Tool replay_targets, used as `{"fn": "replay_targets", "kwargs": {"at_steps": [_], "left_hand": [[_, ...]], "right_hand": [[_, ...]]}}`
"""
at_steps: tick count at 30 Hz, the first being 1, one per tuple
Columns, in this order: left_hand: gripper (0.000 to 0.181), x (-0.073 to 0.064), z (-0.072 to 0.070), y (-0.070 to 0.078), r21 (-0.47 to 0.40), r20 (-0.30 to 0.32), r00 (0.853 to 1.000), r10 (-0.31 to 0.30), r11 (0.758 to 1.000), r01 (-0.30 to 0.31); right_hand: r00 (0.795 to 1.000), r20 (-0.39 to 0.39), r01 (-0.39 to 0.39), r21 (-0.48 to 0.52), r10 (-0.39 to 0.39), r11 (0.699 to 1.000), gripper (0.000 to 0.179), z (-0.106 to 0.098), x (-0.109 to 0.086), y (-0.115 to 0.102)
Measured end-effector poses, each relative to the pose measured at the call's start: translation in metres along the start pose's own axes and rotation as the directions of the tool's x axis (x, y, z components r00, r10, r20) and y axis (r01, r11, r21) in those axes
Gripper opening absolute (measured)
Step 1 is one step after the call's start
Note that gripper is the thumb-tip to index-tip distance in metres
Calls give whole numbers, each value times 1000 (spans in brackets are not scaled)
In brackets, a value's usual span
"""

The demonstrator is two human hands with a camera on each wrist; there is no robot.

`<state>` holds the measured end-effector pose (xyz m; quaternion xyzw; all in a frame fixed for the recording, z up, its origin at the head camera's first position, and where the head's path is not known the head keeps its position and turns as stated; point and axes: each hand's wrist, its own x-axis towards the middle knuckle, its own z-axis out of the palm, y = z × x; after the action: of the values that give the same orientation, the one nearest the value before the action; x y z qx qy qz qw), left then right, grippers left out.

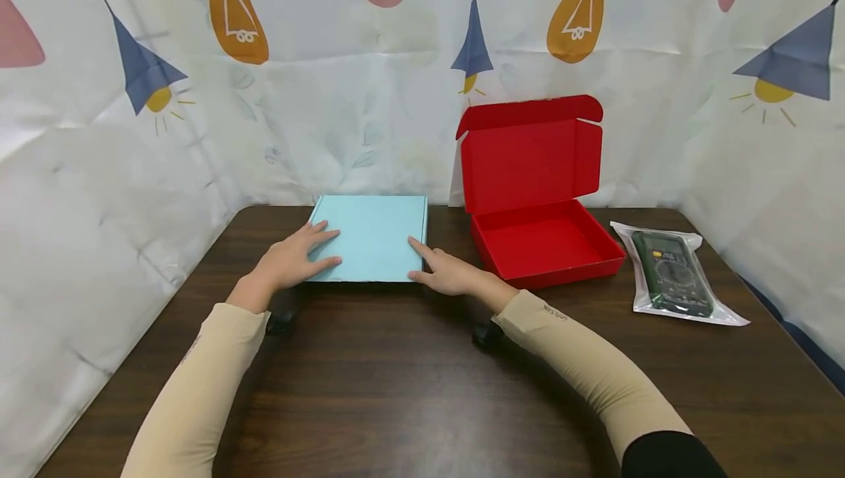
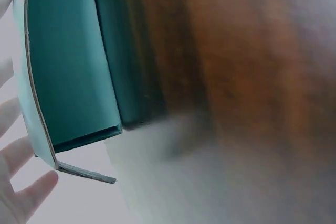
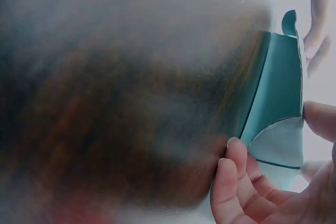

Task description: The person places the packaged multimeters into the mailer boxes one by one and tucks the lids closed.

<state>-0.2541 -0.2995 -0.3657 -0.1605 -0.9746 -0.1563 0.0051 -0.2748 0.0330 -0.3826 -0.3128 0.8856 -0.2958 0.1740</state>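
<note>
A light blue cardboard box (image 1: 376, 232) lies flat near the table's back edge, its lid panel facing up. My left hand (image 1: 290, 258) rests on the lid's left side, fingers spread and thumb on top. At the near right corner, the index finger of my right hand (image 1: 452, 271) lies extended on the lid, with the thumb at the front edge. The right wrist view shows other fingers (image 3: 231, 182) bent low beside the box, next to a rounded flap (image 3: 281, 142). In the left wrist view the teal front panel (image 2: 68, 66) appears beneath the lid edge.
Right of the blue box, a red box (image 1: 548, 243) stands with its lid raised. Farther right lies a multimeter (image 1: 673, 273) in a clear plastic bag. The dark wooden table (image 1: 396, 390) extends toward me, and a printed curtain (image 1: 330, 97) hangs behind it.
</note>
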Motion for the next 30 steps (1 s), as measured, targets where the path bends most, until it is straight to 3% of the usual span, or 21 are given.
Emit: {"fn": "replay_targets", "kwargs": {"at_steps": [7,13,16,19,24,30], "left_hand": [[60,-15,0,1,-13,-96,995,15,1000,-16],[67,-31,-1,2,-88,-136,985,-108,991,97],[68,-38,-3,0,-138,-138,980,-144,983,125],[68,-41,-5,-5,-169,-133,982,-136,979,113],[75,-44,-7,-15,-212,-75,989,-130,971,112],[81,-45,-8,-23,-255,-47,985,-163,956,146]], "right_hand": [[1000,6,3,-3,-3,1000,79,-1,1,0],[1000,16,15,14,-16,1000,80,-1,2,0],[1000,17,10,16,-11,1000,80,-1,2,0],[1000,11,4,12,-4,1000,80,-2,1,1],[1000,4,11,11,-11,1000,80,-1,2,3],[1000,-2,24,15,-24,1000,81,0,0,3]]}}
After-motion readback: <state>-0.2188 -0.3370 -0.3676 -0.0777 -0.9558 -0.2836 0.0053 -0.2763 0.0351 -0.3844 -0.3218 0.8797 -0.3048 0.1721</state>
